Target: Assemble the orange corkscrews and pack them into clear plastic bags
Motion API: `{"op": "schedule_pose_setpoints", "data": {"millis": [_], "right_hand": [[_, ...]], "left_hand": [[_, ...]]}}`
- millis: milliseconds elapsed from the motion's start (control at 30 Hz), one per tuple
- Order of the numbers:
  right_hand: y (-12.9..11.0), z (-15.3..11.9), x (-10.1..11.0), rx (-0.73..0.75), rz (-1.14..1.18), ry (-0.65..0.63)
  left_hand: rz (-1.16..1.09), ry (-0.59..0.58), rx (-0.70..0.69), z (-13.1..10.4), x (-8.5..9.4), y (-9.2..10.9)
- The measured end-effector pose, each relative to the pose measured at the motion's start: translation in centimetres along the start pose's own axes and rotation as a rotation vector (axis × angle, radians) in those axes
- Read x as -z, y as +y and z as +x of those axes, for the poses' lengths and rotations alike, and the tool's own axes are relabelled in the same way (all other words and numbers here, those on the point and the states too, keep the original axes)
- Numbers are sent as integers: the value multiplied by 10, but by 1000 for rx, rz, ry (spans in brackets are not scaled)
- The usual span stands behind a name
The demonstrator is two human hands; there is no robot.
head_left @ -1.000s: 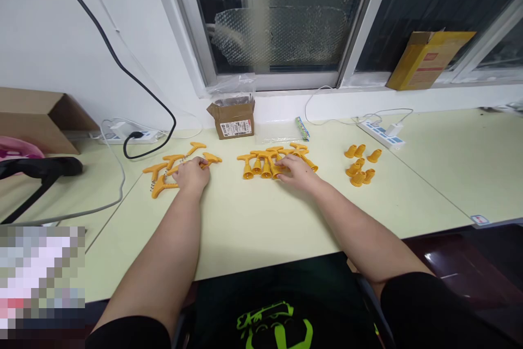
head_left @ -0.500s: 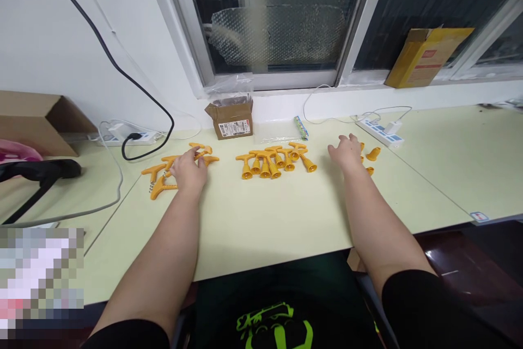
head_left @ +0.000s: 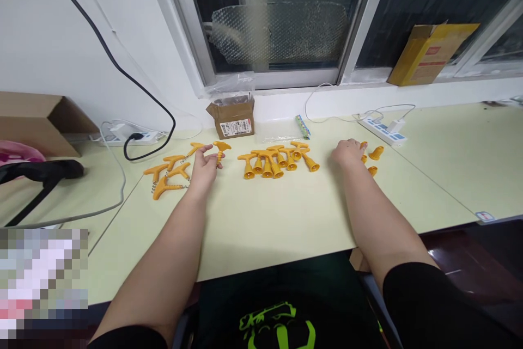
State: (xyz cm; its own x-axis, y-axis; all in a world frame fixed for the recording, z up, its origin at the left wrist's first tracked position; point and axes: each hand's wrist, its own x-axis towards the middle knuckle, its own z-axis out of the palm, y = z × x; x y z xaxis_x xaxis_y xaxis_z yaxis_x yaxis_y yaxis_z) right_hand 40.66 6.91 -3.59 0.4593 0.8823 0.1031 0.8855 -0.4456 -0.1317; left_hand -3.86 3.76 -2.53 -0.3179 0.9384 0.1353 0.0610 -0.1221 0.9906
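My left hand (head_left: 205, 168) grips a yellow T-handled corkscrew (head_left: 221, 147), its handle up and its shaft between the fingers. Several more corkscrews (head_left: 166, 188) lie to its left, their metal spirals bare. In the middle of the table stands a cluster of yellow corkscrews (head_left: 267, 159) fitted with cone-shaped sleeves; one at the cluster's right end leans over. My right hand (head_left: 346, 153) is down among loose yellow sleeves (head_left: 376, 153) on the right. Its fingers are curled in, and the hand itself hides what they hold, if anything.
Behind the cluster are an opened cardboard box (head_left: 233, 120) and a clear plastic bag (head_left: 278, 130). Power strips (head_left: 382, 130) with cables lie along the wall. A black cable (head_left: 118, 63) hangs down at the left. A flattened carton (head_left: 433, 55) leans against the window.
My left hand has picked a corkscrew out of the left group and moved right with it. My right hand has lowered to the loose sleeves, and its spread fingers have curled in.
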Motion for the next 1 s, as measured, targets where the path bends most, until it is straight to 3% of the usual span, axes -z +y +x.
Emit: {"op": "schedule_pose_setpoints", "data": {"millis": [167, 433, 567, 633, 767, 867, 1000], "right_hand": [[-4, -11, 5, 49, 60, -19], [-10, -18, -3, 76, 357, -92], [-8, -20, -4, -23, 447, -15], [-7, -21, -3, 7, 534, 83], [-16, -30, 0, 212, 827, 248], [-34, -45, 2, 389, 1051, 256], [-60, -73, 4, 618, 1134, 216]], "left_hand": [[-388, -154, 289, -8, -10, 14], [-559, -205, 465, -15, -21, 16], [-578, -132, 436, -18, -25, 16], [-551, -108, 367, -18, -26, 15], [-455, -69, 197, -18, -25, 12], [-479, -112, 169, -19, -25, 13], [-557, -134, 197, -24, -27, 19]]}}
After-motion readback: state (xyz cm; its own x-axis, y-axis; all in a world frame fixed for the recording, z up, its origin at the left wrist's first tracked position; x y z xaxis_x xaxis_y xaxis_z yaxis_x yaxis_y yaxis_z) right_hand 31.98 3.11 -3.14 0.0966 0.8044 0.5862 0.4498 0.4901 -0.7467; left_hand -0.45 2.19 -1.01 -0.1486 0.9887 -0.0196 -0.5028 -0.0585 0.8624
